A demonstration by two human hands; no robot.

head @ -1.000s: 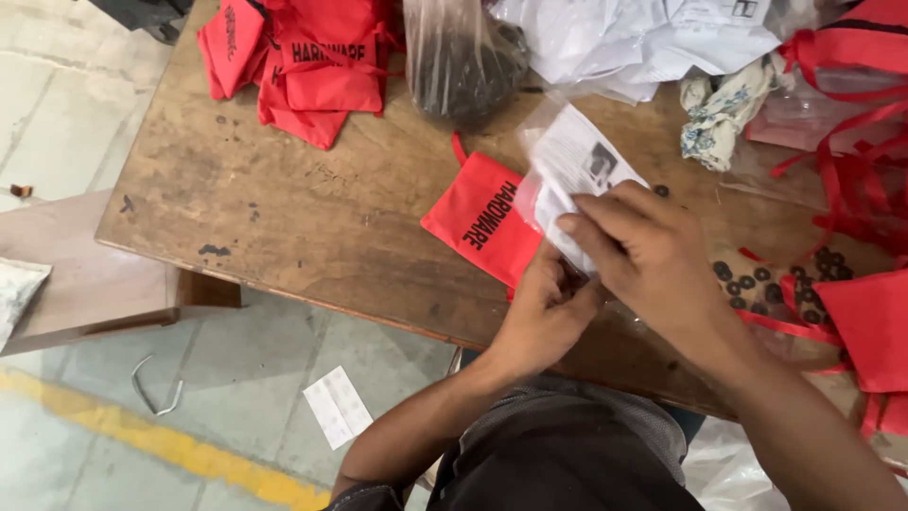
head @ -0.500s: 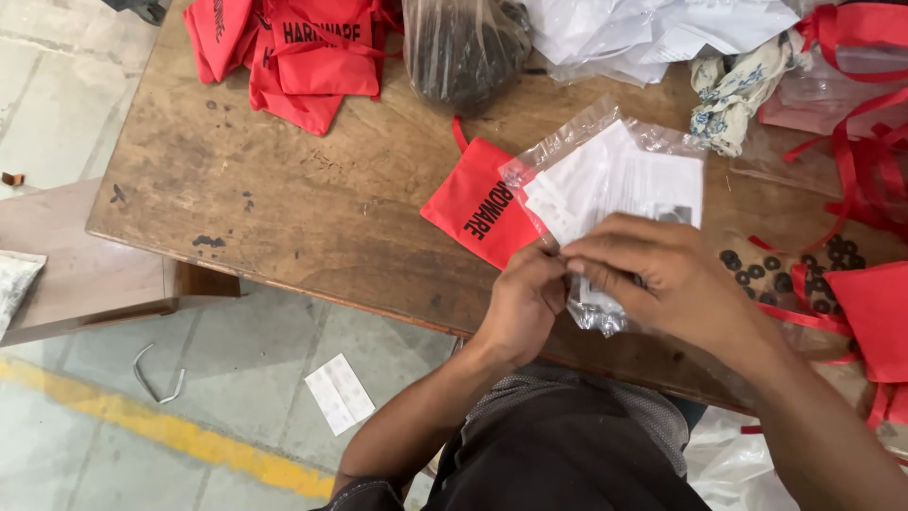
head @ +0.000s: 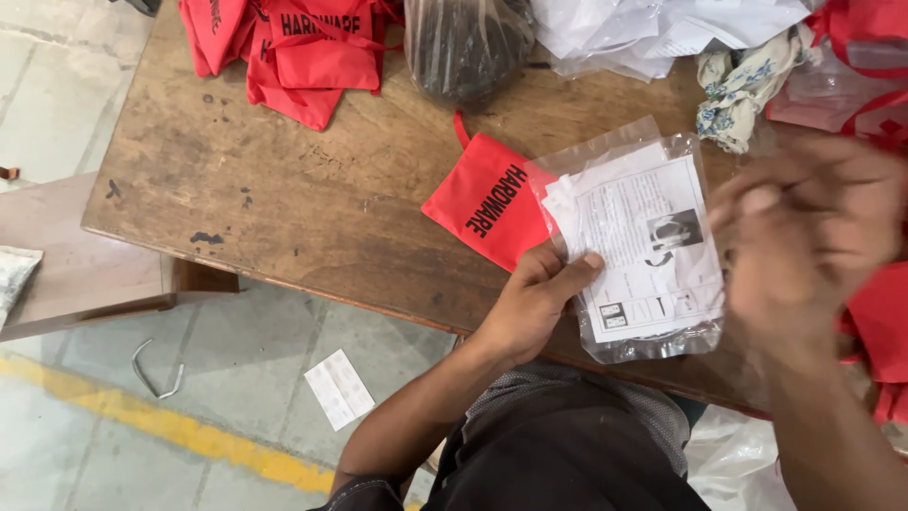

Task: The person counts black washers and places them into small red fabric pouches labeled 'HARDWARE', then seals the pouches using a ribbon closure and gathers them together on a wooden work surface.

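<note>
My left hand (head: 534, 298) pinches the left edge of a clear plastic bag (head: 629, 241) that holds a folded printed paper sheet, keeping it flat just above the wooden table (head: 284, 189). A red cloth pouch (head: 487, 199) with black lettering lies on the table right beside the bag and partly under it. My right hand (head: 804, 237) is blurred with motion at the bag's right side; whether it touches the bag or holds anything cannot be made out.
A pile of red pouches (head: 293, 47) lies at the table's far left, a dark filled plastic bag (head: 468, 47) behind the pouch, white papers and plastic (head: 662, 28) at the back right, more red cloth (head: 875, 322) at the right edge. A paper slip (head: 339, 388) lies on the floor.
The bag has been turned flat and lowered toward me. My right hand has let go of its near edge and swung off to the right. My left hand now holds it alone.
</note>
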